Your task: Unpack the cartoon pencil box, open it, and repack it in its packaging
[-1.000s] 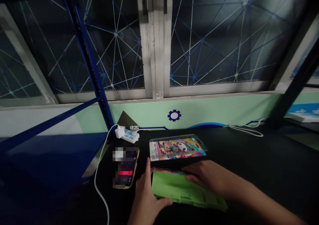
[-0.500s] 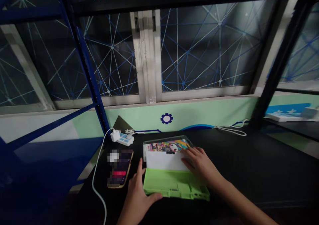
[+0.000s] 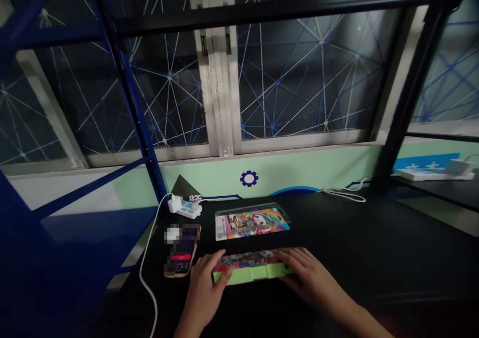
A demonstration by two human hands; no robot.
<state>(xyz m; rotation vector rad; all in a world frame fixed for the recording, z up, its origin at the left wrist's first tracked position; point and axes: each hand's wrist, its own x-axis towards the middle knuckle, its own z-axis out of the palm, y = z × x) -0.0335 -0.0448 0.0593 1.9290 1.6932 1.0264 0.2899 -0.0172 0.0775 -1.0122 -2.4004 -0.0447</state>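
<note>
A pencil case with a light green side and a colourful cartoon lid lies closed near the front of the black table. My left hand grips its left end, thumb on the green front side and fingers by the lid. At the right end, my right hand holds the case with fingers over the lid and the thumb low by the front edge. Just behind it lies a flat cartoon-printed sheet in a clear plastic package. The inside of the case is hidden.
To the left lies a phone, its screen partly blurred out. Behind it a white power strip has a plug and a white cable running down the left side. Another white cable rests at the back right, near a dark frame post.
The pencil case's lid, open half a second ago with its white inside showing, is now shut. My right hand has come down from the lid's raised edge to the case's right end.
</note>
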